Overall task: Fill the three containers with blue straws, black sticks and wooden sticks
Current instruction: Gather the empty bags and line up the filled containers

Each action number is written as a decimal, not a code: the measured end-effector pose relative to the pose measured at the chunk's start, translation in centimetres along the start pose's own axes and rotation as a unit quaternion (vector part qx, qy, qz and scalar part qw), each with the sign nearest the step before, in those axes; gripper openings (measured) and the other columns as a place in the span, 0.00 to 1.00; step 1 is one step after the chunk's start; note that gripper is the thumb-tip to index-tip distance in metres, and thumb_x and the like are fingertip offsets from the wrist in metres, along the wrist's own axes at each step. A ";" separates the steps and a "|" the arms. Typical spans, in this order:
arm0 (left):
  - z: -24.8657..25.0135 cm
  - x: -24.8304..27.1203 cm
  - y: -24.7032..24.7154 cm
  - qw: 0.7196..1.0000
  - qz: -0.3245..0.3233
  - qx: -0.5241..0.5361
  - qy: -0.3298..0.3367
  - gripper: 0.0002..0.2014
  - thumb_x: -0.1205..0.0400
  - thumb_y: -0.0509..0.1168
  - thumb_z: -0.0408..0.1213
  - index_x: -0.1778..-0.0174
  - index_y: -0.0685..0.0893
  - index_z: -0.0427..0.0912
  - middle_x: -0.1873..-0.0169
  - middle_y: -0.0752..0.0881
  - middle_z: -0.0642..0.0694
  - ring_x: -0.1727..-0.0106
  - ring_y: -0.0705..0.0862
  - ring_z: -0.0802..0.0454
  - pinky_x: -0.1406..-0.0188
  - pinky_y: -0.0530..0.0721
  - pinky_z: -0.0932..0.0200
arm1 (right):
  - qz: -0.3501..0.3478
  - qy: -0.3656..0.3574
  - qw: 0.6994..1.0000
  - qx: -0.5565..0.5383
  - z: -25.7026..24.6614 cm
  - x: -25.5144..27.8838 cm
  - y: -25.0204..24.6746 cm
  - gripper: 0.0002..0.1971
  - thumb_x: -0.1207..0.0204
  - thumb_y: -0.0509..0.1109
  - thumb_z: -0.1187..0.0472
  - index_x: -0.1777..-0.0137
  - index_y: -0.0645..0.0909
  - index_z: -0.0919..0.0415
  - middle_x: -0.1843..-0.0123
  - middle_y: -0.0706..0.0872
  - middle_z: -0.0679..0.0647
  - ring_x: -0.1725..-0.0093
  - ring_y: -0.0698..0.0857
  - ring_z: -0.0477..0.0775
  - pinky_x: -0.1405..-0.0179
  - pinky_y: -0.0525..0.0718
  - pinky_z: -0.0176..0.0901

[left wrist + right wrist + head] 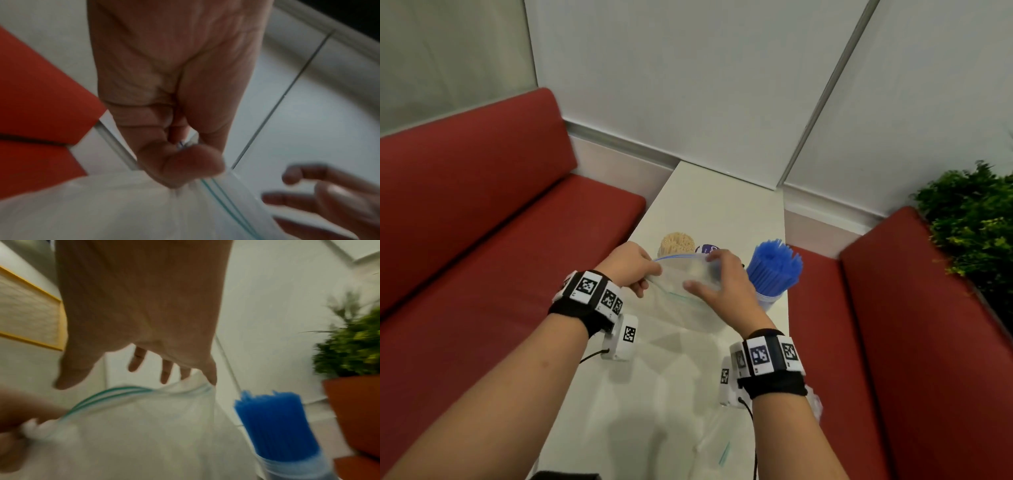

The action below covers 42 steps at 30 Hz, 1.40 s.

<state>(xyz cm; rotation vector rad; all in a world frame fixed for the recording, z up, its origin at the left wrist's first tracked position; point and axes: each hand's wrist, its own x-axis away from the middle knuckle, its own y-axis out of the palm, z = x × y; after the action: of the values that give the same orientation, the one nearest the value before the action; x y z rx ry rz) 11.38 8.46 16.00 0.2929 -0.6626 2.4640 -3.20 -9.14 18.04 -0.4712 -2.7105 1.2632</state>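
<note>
Blue straws (pixel 774 267) stand bunched in their clear container (pixel 765 301) on the right of the white bench (pixel 709 205), wooden sticks (pixel 677 242) packed upright further back. My left hand (pixel 631 265) pinches the rim of a clear zip bag (pixel 688 294), fingers curled tight. My right hand (pixel 717 284) hovers at the bag's other edge, fingers spread and loose, fingertips (pixel 212 379) brushing the plastic.

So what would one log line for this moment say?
left hand: pinches zip bag rim | right hand: open at bag mouth | blue straws: in container
</note>
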 end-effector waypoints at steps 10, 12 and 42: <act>2.1 1.9 -1.7 0.966 0.036 -0.208 0.152 0.40 0.38 0.56 0.86 0.37 0.81 0.68 0.31 0.80 0.59 0.33 0.77 0.59 0.32 0.74 0.46 | 0.063 -0.029 0.963 -0.259 -1.5 -0.5 0.1 0.03 0.14 0.67 0.64 0.51 0.79 0.62 0.64 0.85 0.52 0.66 0.85 0.50 0.61 0.87 0.42; 0.8 1.4 -2.2 0.963 0.060 -0.239 0.111 0.49 0.39 0.56 0.87 0.23 0.69 0.65 0.23 0.71 0.54 0.22 0.69 0.48 0.24 0.66 0.35 | 0.070 -0.021 0.931 -0.358 -0.9 -0.6 -0.5 0.05 0.13 0.65 0.63 0.50 0.81 0.59 0.67 0.81 0.50 0.69 0.79 0.46 0.67 0.81 0.37; 1.5 -0.7 -3.7 0.911 -0.086 0.400 0.049 0.44 0.29 0.57 0.78 0.34 0.85 0.43 0.40 0.89 0.41 0.41 0.89 0.45 0.41 0.87 0.45 | 0.081 0.051 0.761 -0.642 5.9 -0.2 -4.2 0.09 0.24 0.73 0.67 0.48 0.93 0.58 0.48 0.93 0.56 0.49 0.92 0.51 0.47 0.91 0.43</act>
<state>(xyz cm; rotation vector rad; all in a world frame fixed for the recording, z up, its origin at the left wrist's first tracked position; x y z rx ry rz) 14.18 10.00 18.49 0.5001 0.4401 2.4309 -5.37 -16.04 17.46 -0.8034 -3.0146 -0.8397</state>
